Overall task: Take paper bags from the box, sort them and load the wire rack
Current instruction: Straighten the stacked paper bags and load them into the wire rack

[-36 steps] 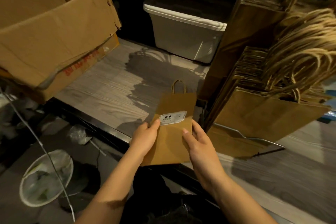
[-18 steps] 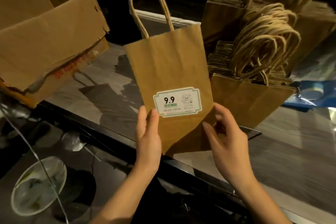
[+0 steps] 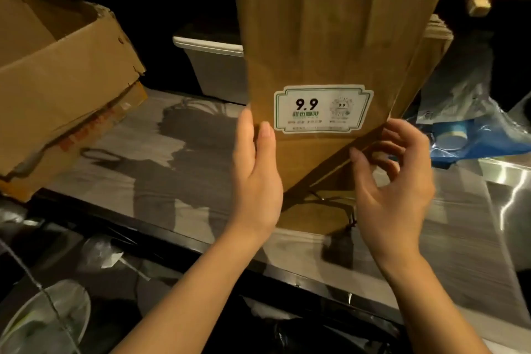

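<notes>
Holding a brown paper bag (image 3: 330,37) upright above the tabletop (image 3: 178,169), the person has it close to the camera, so its top runs out of the upper edge of the view. A white sticker (image 3: 323,108) with a green border and the print "9.9" sits on the bag's front, low down.

The left hand (image 3: 255,169) pinches the bag's lower left edge. Its thumb lies flat on the front just beside the sticker, and its fingers are tucked behind the paper. The right hand (image 3: 393,181) is at the lower right edge, where the folded bottom slants across. Its fingers are curled round the edge of the paper, and the thumb reaches onto the front near the fold.

Directly under the held bag, close to the near edge of the tabletop, stand more brown bags (image 3: 313,218). A thin dark wire (image 3: 324,200) crosses their front. How far back they go is hidden by the raised bag.

An open, worn cardboard box (image 3: 63,86) takes up the left end of the tabletop, tilted, with its flaps bent. A pale plastic tub (image 3: 212,66) stands at the far edge, partly behind the bag. A blue plastic packet (image 3: 471,138) lies toward the right end, well apart from the box. Below the near edge, at the lower left, is a clear round dish (image 3: 43,322).
</notes>
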Available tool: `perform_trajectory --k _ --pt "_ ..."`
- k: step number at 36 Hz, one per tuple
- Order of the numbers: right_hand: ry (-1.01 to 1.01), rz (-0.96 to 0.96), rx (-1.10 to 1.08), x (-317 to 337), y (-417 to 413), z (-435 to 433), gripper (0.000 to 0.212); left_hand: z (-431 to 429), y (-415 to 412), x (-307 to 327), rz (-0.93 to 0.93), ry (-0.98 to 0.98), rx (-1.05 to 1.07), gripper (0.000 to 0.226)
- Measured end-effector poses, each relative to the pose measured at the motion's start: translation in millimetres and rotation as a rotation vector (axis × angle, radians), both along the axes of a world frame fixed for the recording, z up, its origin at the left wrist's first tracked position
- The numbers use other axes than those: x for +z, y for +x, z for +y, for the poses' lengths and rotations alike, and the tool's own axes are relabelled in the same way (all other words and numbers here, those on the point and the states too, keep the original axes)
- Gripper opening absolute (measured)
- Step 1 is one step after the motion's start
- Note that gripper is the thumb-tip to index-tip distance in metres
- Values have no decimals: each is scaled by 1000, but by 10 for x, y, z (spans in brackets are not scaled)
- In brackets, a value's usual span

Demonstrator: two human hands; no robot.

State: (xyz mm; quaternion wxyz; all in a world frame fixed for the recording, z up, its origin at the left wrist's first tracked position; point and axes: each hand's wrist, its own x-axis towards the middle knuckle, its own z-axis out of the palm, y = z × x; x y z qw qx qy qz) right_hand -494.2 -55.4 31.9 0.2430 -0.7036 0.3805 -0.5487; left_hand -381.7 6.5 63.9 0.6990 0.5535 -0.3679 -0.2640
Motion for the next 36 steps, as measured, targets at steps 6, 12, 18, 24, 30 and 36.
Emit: perform_trajectory --k 6,12,18,24,30,36 --pt "-35 -6 -78 14 33 -90 50 -127 45 0 -190 22 58 35" --pt "-51 25 -158 -202 21 -105 62 -173 90 -209 -236 164 27 41" --pt "-47 91 -167 -458 15 -82 75 -156 76 -488 -185 256 -70 52" --pt "31 216 -156 -680 -52 -16 81 -92 124 -765 -74 355 -168 57" --pt "140 79 -101 -611 -114 -78 91 -112 275 -621 -62 264 -188 78" --pt "341 -224 244 -162 -114 -356 95 -298 452 -303 -105 101 -306 99"
